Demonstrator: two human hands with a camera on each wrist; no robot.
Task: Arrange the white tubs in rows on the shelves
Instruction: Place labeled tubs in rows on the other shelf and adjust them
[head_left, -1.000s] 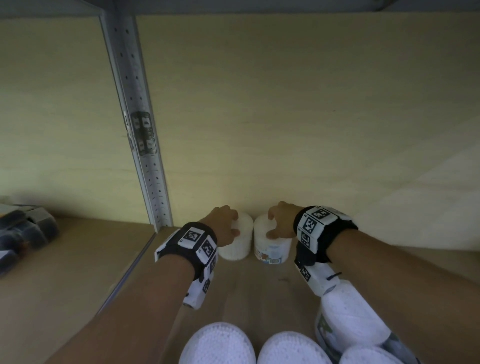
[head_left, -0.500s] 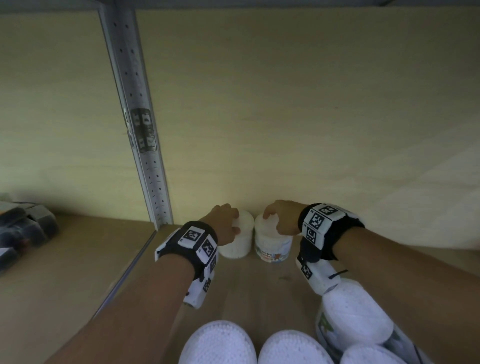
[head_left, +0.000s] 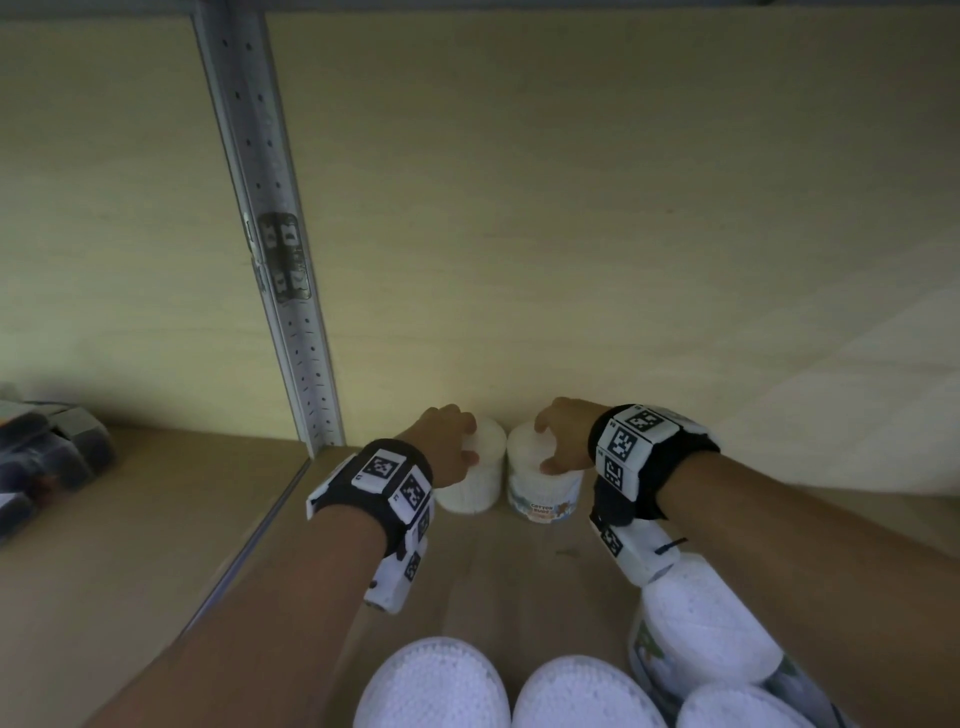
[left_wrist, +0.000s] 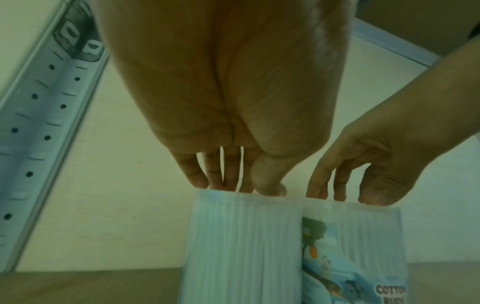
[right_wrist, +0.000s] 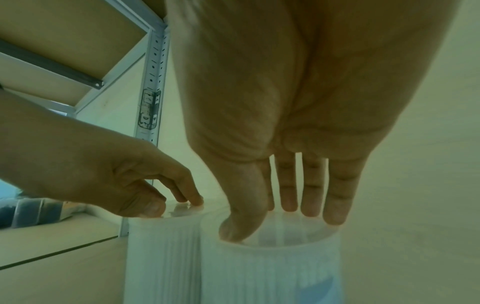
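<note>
Fingertips of the left hand and right hand are resting, uncurled, atop two upright cotton-bud tubs standing side by side, directly beneath them, against the shelf's back wall.

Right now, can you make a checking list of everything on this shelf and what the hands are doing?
Surface: wooden shelf, pale back wall.
Job's things: two tubs upright at the back, side by side, left tub, right tub labelled cotton buds; four more tubs near the front.
Clutter: dark packets on the next shelf bay, left.
Hands: left hand fingertips on the left tub's lid; right hand fingertips on the right tub's lid. Fingers rest on top, not wrapped round.
Cables: short black cord on the right wrist camera.
Surroundings: metal post with holes, shelf board above.
</note>
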